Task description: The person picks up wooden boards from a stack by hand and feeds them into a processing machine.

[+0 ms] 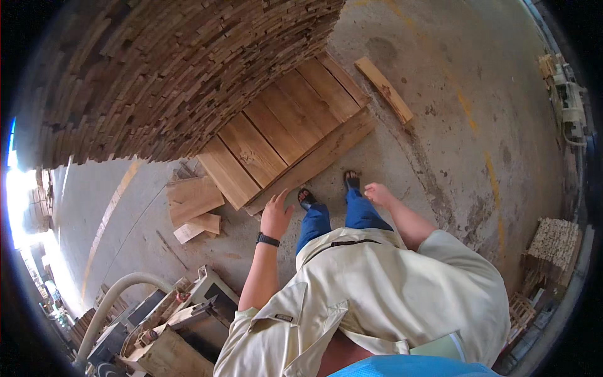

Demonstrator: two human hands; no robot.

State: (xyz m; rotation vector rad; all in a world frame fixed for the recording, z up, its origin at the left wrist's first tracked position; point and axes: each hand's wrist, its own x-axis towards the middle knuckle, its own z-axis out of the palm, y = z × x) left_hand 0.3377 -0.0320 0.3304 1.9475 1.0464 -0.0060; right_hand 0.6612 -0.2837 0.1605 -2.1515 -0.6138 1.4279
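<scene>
My left hand hangs in the air with its fingers stretched and apart, holding nothing. A dark band is on that wrist. Nearest to it is a low row of wide wooden boards, laid side by side at the foot of a tall wood stack. A long board runs along the near side of that row. My right hand is off to the right, its fingers curled into a loose fist. Nothing shows in it, and it touches no board. My feet in dark sandals stand on the concrete just before the boards.
The tall stack of thin wooden strips rises over the boards. Loose board pieces lie on the floor at left; a single plank lies at far right of the row. A machine with a hose stands at lower left.
</scene>
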